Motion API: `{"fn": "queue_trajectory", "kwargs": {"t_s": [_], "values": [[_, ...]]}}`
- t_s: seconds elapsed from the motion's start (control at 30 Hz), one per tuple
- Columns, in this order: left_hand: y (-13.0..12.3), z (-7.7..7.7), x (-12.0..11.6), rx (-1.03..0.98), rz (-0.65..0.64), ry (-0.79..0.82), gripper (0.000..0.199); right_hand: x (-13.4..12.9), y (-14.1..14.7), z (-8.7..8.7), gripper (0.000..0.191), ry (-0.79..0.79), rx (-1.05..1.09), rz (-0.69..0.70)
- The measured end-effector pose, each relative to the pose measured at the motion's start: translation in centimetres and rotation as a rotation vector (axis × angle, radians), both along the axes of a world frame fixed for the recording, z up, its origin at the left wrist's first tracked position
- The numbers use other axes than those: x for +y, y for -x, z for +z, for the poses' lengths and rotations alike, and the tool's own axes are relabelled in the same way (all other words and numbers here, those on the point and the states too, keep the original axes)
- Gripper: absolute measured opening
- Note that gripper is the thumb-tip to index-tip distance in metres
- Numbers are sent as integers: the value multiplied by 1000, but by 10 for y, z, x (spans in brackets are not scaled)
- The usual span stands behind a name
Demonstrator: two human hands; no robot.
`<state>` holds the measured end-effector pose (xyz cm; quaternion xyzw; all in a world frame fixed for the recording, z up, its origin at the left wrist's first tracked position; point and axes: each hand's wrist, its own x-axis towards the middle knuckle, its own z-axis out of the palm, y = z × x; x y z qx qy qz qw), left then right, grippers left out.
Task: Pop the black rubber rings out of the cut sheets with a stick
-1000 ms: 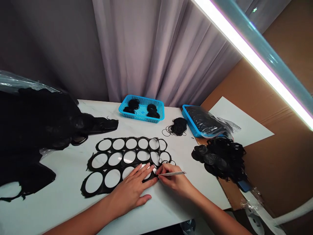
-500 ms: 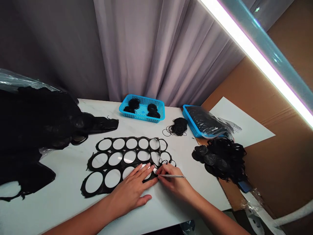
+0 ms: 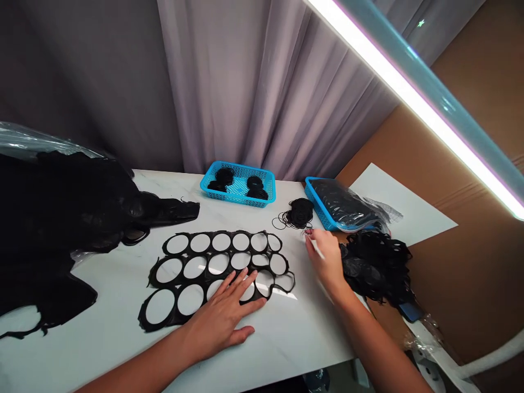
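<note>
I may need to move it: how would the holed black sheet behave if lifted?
The holed black sheet probably sags: little material separates its wide openings. It looks light, being mostly holes. Its slender right-end loop might snag.

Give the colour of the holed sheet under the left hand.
Black. The sheet shows best in the head view.

The left hand (image 3: 223, 322) is being held palm down, its fingers (image 3: 252, 307) slightly spread and its thumb (image 3: 242, 334) set apart. The right hand (image 3: 327, 262) is being held farther forward, its fingertips (image 3: 310, 234) pinched together. Both bare forearms (image 3: 151, 356) are being angled inward.
</note>
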<state>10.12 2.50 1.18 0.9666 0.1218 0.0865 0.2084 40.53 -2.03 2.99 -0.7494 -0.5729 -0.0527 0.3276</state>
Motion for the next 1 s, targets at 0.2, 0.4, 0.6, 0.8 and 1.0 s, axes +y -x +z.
{"fn": "queue_trajectory", "kwargs": {"t_s": [0.2,0.4,0.6,0.8,1.0], "values": [[11,10,1,-36,-41,14,63,19,33,16,27,201,738,346],[41,6,-4,4,61,-91,57,5,98,7,29,340,1031,604],[51,-1,-8,18,70,-122,62,-14,114,-15,27,415,977,673],[52,-2,-8,-14,71,-90,60,-20,117,-17,26,434,856,673],[53,-4,-8,-16,70,-63,60,-20,118,-13,25,415,807,661]]}}
